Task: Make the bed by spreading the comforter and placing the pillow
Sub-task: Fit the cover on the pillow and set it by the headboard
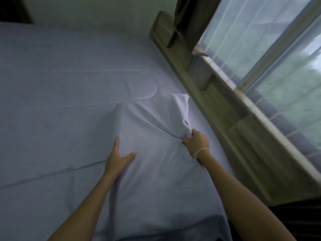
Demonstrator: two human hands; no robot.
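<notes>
A pale lavender pillow [147, 133] lies on the bed near the headboard side, its far corner sticking up. My right hand [196, 141] is clenched on a bunch of the pillowcase at the pillow's right edge. My left hand [118, 159] presses flat against the pillow's left side, fingers spread. The light blue comforter [60, 87] lies spread smooth over the bed to the left, with a stitched seam running across it.
A wooden headboard [208, 94] with raised blocks runs along the right side of the bed. Behind it is a large window [278, 49] with a white frame. A pale wall [95, 13] stands at the far end.
</notes>
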